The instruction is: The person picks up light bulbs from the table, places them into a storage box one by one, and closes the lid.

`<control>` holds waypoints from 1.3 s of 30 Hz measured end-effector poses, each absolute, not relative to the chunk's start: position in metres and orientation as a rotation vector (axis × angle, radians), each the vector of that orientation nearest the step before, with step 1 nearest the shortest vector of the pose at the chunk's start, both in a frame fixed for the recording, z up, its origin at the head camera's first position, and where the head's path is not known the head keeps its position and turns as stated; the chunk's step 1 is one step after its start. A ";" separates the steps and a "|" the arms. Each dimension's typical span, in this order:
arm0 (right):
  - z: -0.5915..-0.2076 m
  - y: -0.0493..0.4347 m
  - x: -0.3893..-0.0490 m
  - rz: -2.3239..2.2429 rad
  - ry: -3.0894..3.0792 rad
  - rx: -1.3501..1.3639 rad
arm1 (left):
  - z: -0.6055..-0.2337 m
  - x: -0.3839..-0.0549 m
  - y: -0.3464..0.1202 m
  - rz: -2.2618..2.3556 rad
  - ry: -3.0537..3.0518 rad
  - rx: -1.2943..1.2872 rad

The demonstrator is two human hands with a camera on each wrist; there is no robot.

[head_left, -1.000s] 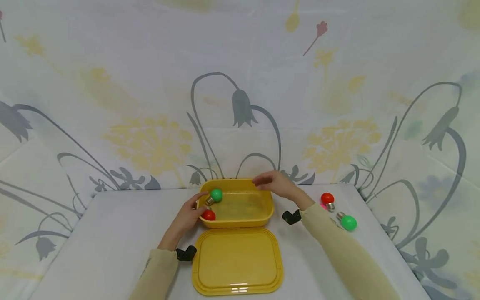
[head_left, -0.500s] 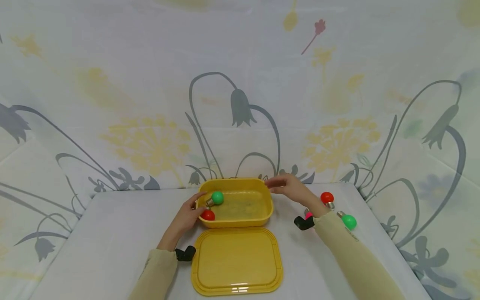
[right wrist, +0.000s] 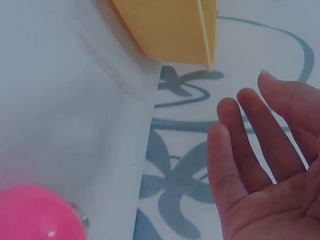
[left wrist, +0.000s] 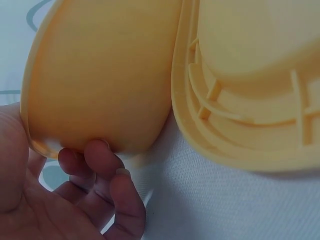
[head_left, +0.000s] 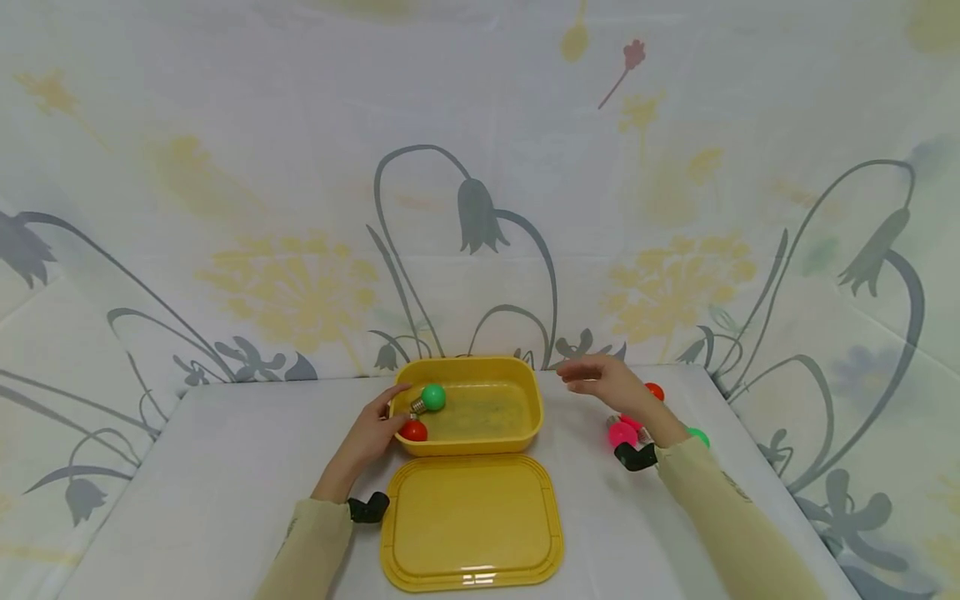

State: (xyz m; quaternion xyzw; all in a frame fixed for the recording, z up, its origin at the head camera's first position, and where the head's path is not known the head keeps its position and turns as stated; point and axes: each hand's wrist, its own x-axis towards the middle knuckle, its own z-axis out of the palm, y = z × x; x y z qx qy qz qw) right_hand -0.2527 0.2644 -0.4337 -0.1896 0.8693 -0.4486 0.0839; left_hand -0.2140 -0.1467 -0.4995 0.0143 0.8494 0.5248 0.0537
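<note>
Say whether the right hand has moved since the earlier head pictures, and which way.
Yes. Judged against the box, the right hand has moved right, from over its far right corner to clear of it.

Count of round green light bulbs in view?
2: one round green light bulb in the yellow rectangular plastic tub, left end; another green bulb on the white table at right, partly hidden by the beige right sleeve. More may be hidden there.

I read the box at the left hand as smooth plastic, soft sheen. Lid between wrists: plastic, glossy glint. Pink bulb near the right hand: shiny, plastic-looking. Tablecloth beneath both hands: matt, fine weave.
</note>
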 end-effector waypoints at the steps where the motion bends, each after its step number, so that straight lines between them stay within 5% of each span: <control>1: -0.434 0.267 -0.251 -1.338 2.602 -0.561 | -0.500 -0.214 -0.147 1.592 2.583 0.044; 39: -0.474 0.331 -0.181 -1.446 2.815 -0.192 | -0.502 -0.214 -0.147 1.610 2.568 0.045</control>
